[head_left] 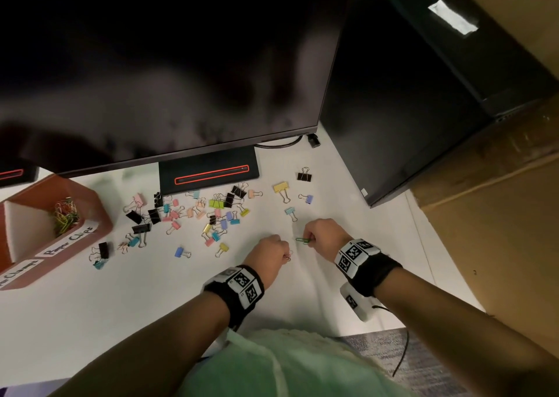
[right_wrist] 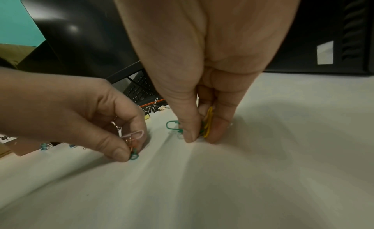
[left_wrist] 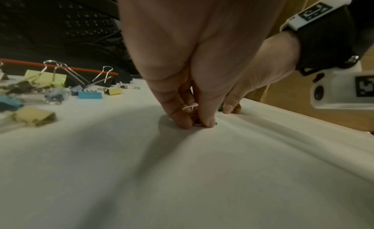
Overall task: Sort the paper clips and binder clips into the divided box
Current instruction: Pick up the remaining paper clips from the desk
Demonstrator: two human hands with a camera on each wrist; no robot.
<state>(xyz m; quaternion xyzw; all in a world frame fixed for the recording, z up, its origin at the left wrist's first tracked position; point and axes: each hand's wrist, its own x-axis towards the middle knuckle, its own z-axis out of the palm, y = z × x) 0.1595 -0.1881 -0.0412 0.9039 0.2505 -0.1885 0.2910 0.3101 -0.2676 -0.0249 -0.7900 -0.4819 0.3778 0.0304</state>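
My left hand (head_left: 272,253) is down on the white table, pinching a small bunch of paper clips (right_wrist: 133,143) in pink, orange and green; a pink one (left_wrist: 190,107) shows between its fingertips. My right hand (head_left: 320,235) is just to the right, pinching yellow and green paper clips (right_wrist: 208,123); one green paper clip (head_left: 301,240) sticks out to its left, touching the table. Many coloured binder clips (head_left: 211,212) are scattered beyond the hands. The red-brown divided box (head_left: 99,212) stands at the far left with paper clips (head_left: 65,215) in its labelled compartment.
A large monitor (head_left: 169,64) hangs over the back of the table on its black stand (head_left: 208,173). A black computer tower (head_left: 402,94) stands at the right, cardboard (head_left: 499,215) beyond the table's right edge. A keyboard (left_wrist: 85,23) lies under the monitor.
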